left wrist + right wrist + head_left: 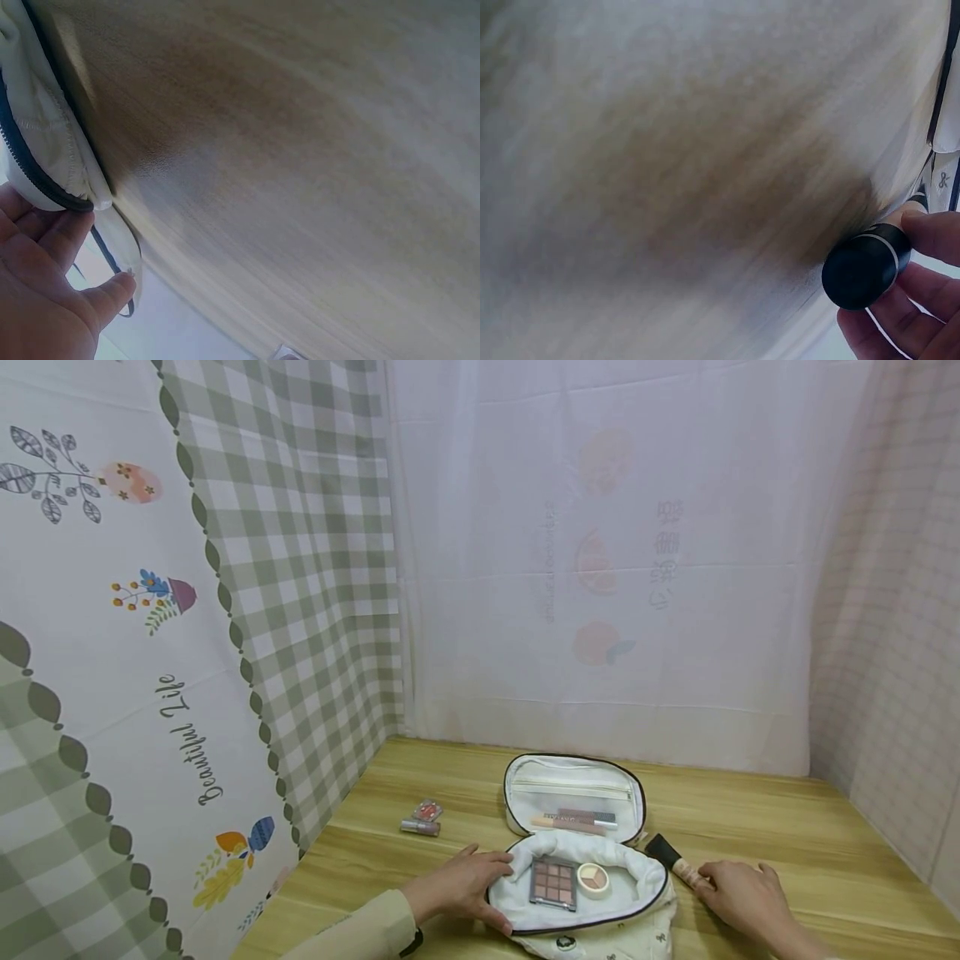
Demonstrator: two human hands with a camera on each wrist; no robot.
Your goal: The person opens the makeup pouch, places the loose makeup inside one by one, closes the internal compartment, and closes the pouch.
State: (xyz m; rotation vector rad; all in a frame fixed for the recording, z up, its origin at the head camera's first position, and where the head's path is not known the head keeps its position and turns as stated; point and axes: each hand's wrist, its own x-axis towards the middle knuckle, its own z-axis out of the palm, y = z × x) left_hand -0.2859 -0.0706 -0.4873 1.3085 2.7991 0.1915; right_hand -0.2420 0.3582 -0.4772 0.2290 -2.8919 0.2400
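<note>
A cream cosmetic bag (596, 943) with a dark zip edge stands with its top unzipped and its lid folded back. My left hand (468, 881) holds the bag's left end by the rim, with thumb and fingers spread along it. Inside lie an eyeshadow palette (552, 884) and a round three-colour compact (593, 879). To the right of the bag, my right hand (742, 893) pinches a pink cosmetic tube (684, 870) with black ends, low over the table. In the right wrist view, the tube's round black end (861, 271) faces the camera.
Several slim cosmetic sticks (577, 820) lie on the lid. On the wooden table (360, 877) to the left lie a lipstick-like tube (420, 827) and a small clear case (427, 811) with red inside. Checked and printed cloths (300, 568) hang around the table.
</note>
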